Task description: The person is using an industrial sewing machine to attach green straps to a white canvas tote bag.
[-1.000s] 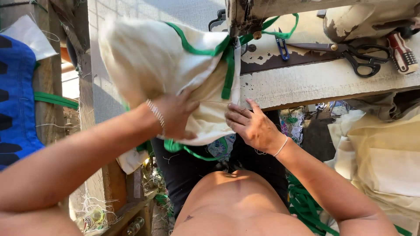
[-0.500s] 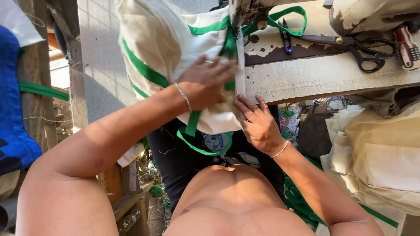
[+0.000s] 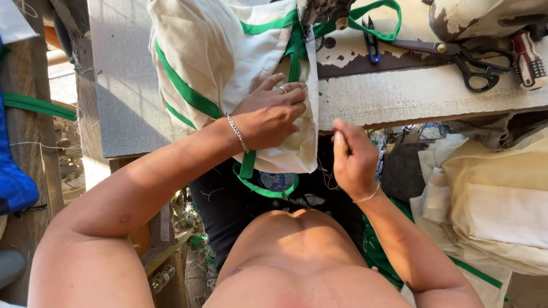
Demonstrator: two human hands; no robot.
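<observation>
Left hand (image 3: 268,114) pressed flat on cream bag (image 3: 228,63), fingers (image 3: 288,91) spread and lying open on the cloth, holding nothing closed; chain bracelet at the wrist. Bag draped over the near edge of the counter (image 3: 422,94), top end tucked under the sewing machine foot (image 3: 325,11), lower end hanging down past the edge toward the lap. Green trim (image 3: 182,85) running across the bag and looping below it. Right hand (image 3: 351,162) just off the counter's edge, beside the bag's hem but not on it, fingers (image 3: 341,140) curled and pinched together, seemingly on a fine thread; too thin to tell for sure. Farther right on the counter: blue snips (image 3: 371,43), then black scissors (image 3: 468,57), well apart from both hands. Pile of cream cloth (image 3: 491,199) low at right. Blue fabric (image 3: 14,177) at far left.
</observation>
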